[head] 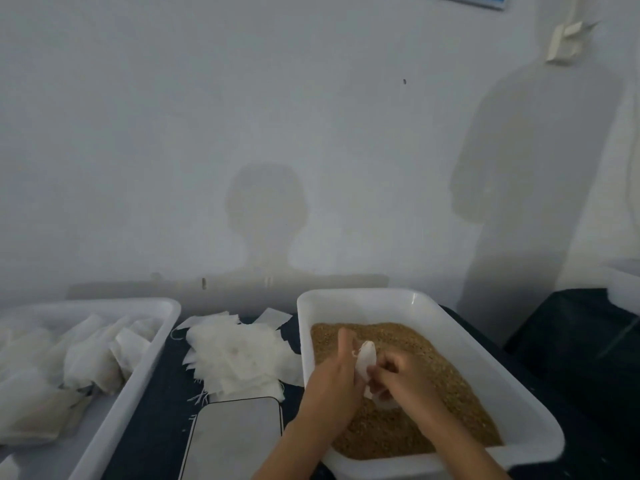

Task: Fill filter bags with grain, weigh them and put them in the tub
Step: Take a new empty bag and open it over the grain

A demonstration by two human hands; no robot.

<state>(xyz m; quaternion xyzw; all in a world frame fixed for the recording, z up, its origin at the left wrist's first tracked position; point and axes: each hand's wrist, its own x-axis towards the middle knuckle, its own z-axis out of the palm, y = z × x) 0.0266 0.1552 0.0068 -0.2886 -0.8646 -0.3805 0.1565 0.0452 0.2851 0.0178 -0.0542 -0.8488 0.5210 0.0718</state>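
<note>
A white tub [446,327] at the right holds brown grain [450,386]. Over the grain, both hands hold one white filter bag [366,358]. My left hand [332,379] grips the bag's left side, its thumb pointing up. My right hand [401,375] has its fingers curled on the bag's lower right part. At the left stands a second white tub [152,344] with several filled bags [79,358]. Between the tubs lies a pile of empty filter bags [239,355]. A flat scale [235,438] with a pale platform sits below that pile.
The table top [162,393] is dark. A white wall rises just behind the tubs, with shadows of two people on it. A black object [581,337] stands at the right, with a white box edge [627,282] above it.
</note>
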